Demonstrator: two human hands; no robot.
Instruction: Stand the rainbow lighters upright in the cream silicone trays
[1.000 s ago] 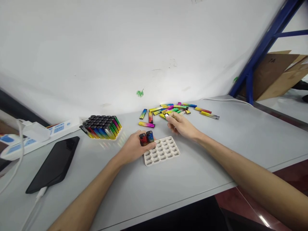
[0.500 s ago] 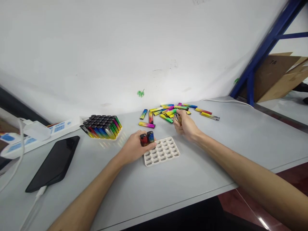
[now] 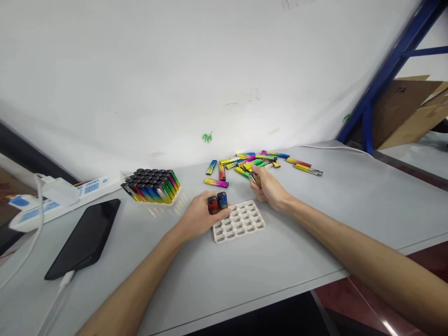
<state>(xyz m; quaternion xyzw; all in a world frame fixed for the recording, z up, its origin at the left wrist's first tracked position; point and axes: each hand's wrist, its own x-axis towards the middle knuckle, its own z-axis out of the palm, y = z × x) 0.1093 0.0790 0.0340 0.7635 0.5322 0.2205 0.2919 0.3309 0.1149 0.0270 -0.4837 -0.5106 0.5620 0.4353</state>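
My left hand [image 3: 203,212] is closed around a red lighter [image 3: 213,205] and a blue lighter [image 3: 222,199], both upright at the far left corner of a white tray [image 3: 239,222] with oval holes. Whether they stand in holes is hidden by my fingers. My right hand [image 3: 268,187] is closed on a lighter [image 3: 255,178] just beyond the tray's right corner, its body mostly covered by the fingers. Loose colourful lighters [image 3: 252,163] lie in a pile behind that hand.
A second tray packed with upright black-topped lighters [image 3: 154,186] stands at the left. Nearer are a black phone [image 3: 84,238] on a cable and a white power strip [image 3: 65,200]. Behind rises a white wall [image 3: 157,84], with a blue metal frame [image 3: 367,123] at right.
My right hand has drawn slightly back from the pile toward the tray with its lighter. My left hand keeps its hold. The whole view has shifted slightly.
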